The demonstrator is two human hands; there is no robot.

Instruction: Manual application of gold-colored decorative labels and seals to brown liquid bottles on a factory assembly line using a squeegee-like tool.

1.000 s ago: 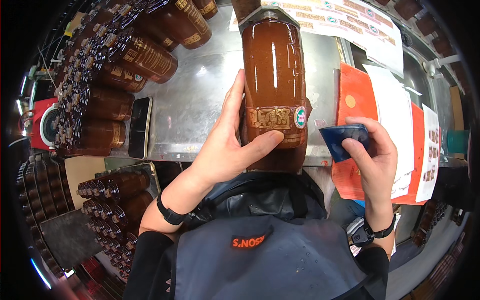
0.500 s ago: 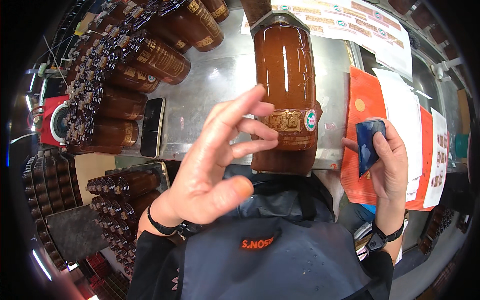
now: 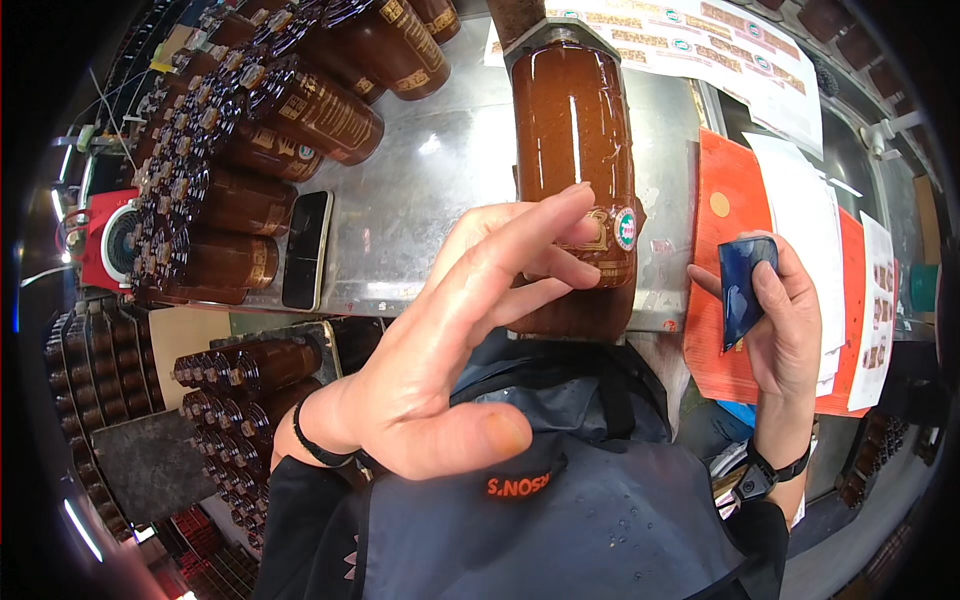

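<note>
From where I stand, the person in a dark grey apron (image 3: 580,530) has a large brown jar (image 3: 573,120) lying lengthwise on the metal table (image 3: 430,170), right in front of their body, its far end up against a grey, angular bracket (image 3: 521,40). Near the jar's close end I can see a gold label (image 3: 599,232) and, beside it, a round green-and-white sticker (image 3: 626,228). The left hand (image 3: 440,360) is open and holds nothing, its fingers spread over that labelled end and its thumb out toward the apron; I can't tell whether a fingertip touches the glass. The right hand (image 3: 788,325) pinches a flat blue scraper (image 3: 742,290) between thumb and fingers, clear of the jar, over an orange folder (image 3: 712,350) with white papers (image 3: 805,230) lying on it. Beyond, a sheet of printed labels (image 3: 770,90) reaches across the table's far right corner. To the left, brown jars with dark lids (image 3: 225,200) crowd together, a black-screened phone (image 3: 308,250) lies just beside the nearest, and a red scale (image 3: 100,220) sits past them. More lidded jars (image 3: 255,365) fill the space lower down on that side.
</note>
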